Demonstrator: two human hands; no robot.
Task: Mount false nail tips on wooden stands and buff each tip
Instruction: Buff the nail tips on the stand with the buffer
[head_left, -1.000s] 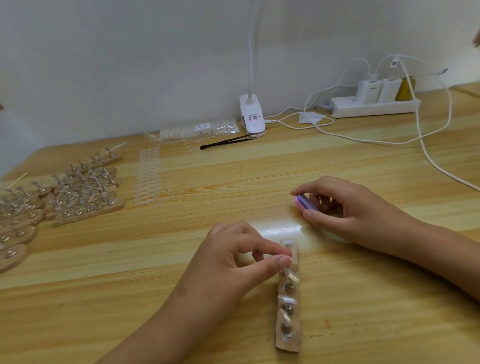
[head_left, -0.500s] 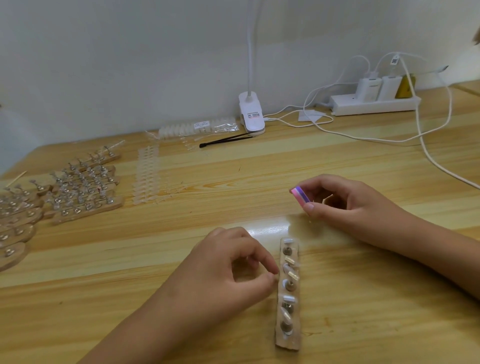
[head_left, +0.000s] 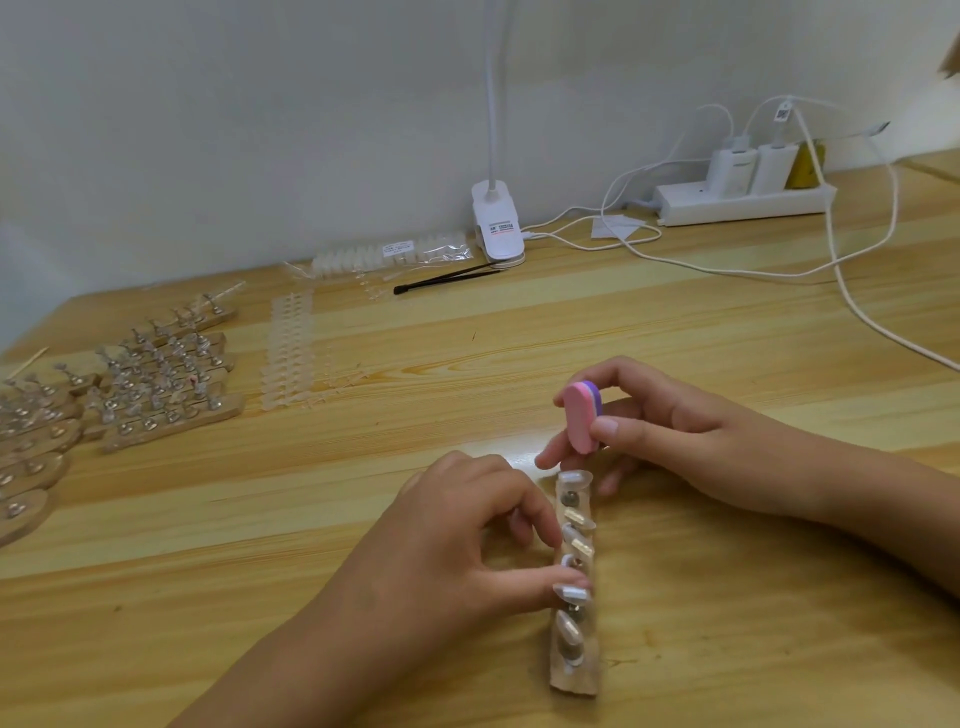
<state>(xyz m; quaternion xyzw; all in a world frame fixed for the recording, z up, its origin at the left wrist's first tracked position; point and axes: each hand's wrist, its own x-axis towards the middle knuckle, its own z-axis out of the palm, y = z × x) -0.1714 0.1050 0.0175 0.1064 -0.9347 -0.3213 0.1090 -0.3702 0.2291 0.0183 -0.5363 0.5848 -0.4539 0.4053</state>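
Although printed stickers showed on the white lamp clip (head_left: 497, 223) at the desk's (head_left: 727, 338) far edge, on the clear bag of tips (head_left: 395, 254) beside it and on a cable tag (head_left: 782, 114), none was legible. Toward the near edge lay the wooden stand (head_left: 574, 675), a narrow pale strip running away from the person, its row of pegs carrying translucent nail tips (head_left: 570, 630). The left hand (head_left: 447, 551) pinched one tip midway along it between thumb and fingers. The right hand (head_left: 691, 436) gripped a pink-and-purple buffer block (head_left: 580, 418) on end just above the stand's far end. More loaded stands (head_left: 171, 415) sat by the left edge.
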